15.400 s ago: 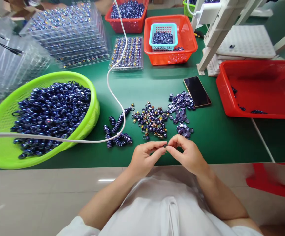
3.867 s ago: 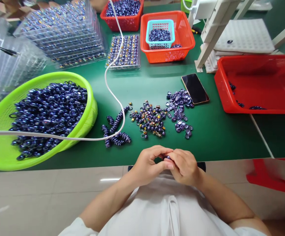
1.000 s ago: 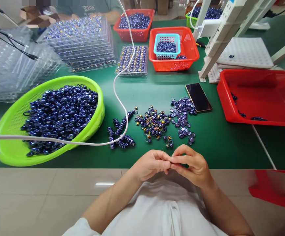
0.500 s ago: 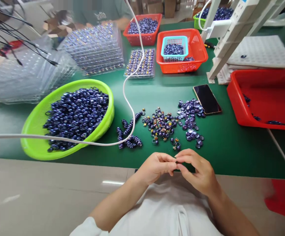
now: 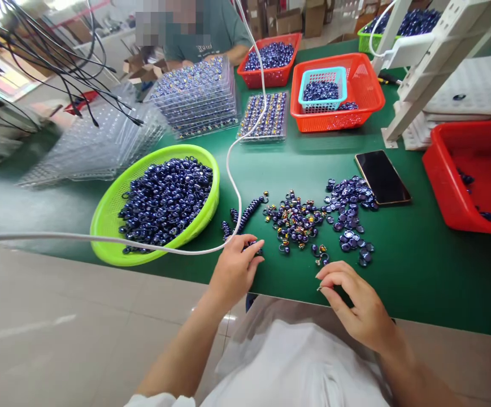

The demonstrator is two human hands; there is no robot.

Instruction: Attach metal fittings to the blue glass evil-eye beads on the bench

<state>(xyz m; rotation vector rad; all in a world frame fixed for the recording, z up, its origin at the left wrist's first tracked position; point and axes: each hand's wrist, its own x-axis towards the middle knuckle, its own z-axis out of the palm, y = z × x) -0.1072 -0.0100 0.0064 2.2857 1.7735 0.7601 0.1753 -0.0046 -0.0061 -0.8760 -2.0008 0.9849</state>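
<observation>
My left hand reaches over the rows of nested dark-blue rings at the table's near side. Its thumb and fingers are apart, with a few rings showing in the gap and the rest of that row hidden below. Over the table edge, my right hand pinches a small metallic piece, too tiny to make out fully. Just beyond those fingertips lie a few loose rings with gold-coloured parts. A larger pile of such rings is behind them, beside a pile of dark-blue shiny caps.
A green basket full of rings stands left, with a white cable across it. Clear trays are stacked behind. A phone, a red bin and a red basket stand right and back. A person sits opposite.
My hands were together at the table edge and have parted. The left moved left to the ring rows; the right keeps a pinch on the small piece. The view has shifted left.
</observation>
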